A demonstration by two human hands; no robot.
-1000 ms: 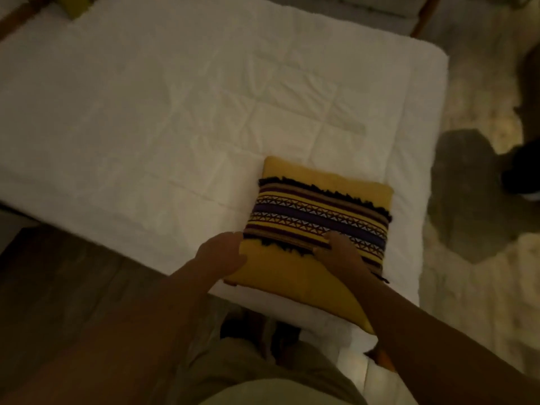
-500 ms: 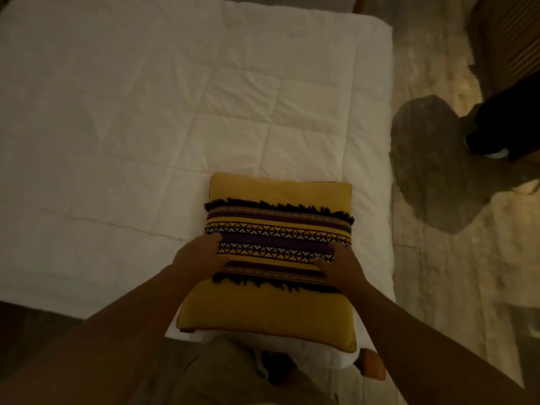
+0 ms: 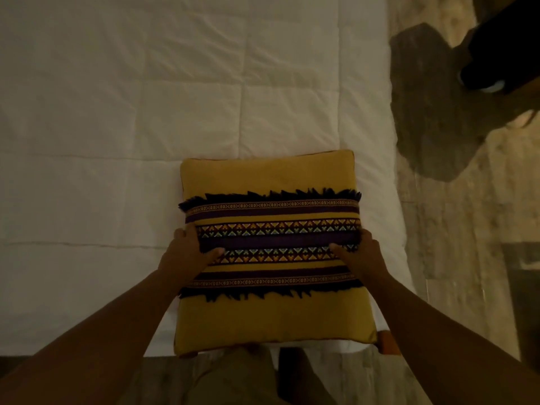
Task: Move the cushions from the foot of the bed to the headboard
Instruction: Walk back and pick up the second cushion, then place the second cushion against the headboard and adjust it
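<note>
— What fills most of the view?

— A bed [image 3: 146, 112] under a white quilted cover, stitched in large squares and lightly creased; it spans the left and middle, from near to far; along the right runs a pale floor [image 3: 455, 273] with a dark, irregular patch [image 3: 432, 112] at the far right; beyond the patch stands something black [image 3: 502, 48], too dim to name.

— And the cushion?

— The cushion [image 3: 271, 229] sits at the near right corner of the bed; it is mustard yellow, with a woven band of purple stripes and small triangles across its middle, fringed in black on both long sides; its near edge juts past the near edge of the bed; whether it rests on the cover or is raised off it, I cannot tell.

— The hands?

— Both are on it; the left hand [image 3: 187, 252] grips the cushion's left side, thumb laid on the band, the other fingers curled round the edge and mostly hidden; the right hand [image 3: 365, 255] grips the right side the same way.

— Anything smaller?

— An orange corner [image 3: 387, 343] shows just beside the cushion's near right corner; what it belongs to, I cannot tell.
</note>
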